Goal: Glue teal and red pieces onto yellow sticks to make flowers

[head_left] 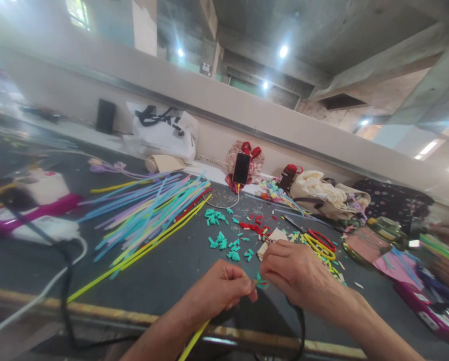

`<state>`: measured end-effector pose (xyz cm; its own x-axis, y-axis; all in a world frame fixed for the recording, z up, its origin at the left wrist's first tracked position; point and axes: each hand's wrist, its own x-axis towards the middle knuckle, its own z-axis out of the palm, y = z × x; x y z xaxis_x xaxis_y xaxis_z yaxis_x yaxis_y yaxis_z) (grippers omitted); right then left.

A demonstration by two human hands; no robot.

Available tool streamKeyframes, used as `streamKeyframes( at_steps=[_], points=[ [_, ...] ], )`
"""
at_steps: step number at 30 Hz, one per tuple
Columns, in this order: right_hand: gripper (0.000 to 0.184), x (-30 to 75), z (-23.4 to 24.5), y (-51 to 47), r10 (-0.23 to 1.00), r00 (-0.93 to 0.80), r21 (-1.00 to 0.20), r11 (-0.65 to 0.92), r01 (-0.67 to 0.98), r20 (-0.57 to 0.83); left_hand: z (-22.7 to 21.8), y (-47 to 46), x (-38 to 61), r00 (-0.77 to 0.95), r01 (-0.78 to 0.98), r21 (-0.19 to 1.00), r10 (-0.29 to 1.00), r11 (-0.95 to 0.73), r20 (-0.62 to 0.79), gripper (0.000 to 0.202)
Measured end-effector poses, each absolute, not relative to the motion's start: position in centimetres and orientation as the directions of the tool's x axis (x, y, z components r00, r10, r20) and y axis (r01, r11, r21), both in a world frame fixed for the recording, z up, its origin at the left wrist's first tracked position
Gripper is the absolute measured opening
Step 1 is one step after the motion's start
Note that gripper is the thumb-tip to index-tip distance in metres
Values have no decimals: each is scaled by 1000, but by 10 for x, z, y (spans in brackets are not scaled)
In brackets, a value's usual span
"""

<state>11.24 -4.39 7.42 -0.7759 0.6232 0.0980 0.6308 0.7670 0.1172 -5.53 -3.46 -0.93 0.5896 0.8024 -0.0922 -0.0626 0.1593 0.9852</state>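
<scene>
My left hand (230, 287) is closed in a pinch around a yellow pipe cleaner (195, 342), whose long end slants down past the table edge. At its fingertips, between both hands, sits a small teal piece with some red (262, 282). My right hand (294, 268) is curled over just to the right of it, fingers bent and pressed together; what they hold is hidden. Just beyond that hand lies a beige block (278, 234). Short teal cuttings (220, 240) and red cuttings (252, 227) lie in small piles ahead of my hands.
Long coloured pipe cleaners (153, 215) spread across the left. Scissors with red and yellow handles (320, 243) lie at right. A phone (241, 168) stands propped behind, with a white cable. A black cable (67, 296) hangs over the front edge. Another person's hand (448, 245) is at far right.
</scene>
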Motion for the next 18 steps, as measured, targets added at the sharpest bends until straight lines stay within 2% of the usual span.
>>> streamKeyframes(
  at_steps=[12,18],
  points=[
    [24,108,79,-44,585,-805,155,790,593,99,-7,-34,-57,587,-68,984,804,165,-94,24],
    [22,113,76,-45,610,-771,60,776,628,184,-6,-34,-57,570,-107,975,816,194,-100,22]
  ],
)
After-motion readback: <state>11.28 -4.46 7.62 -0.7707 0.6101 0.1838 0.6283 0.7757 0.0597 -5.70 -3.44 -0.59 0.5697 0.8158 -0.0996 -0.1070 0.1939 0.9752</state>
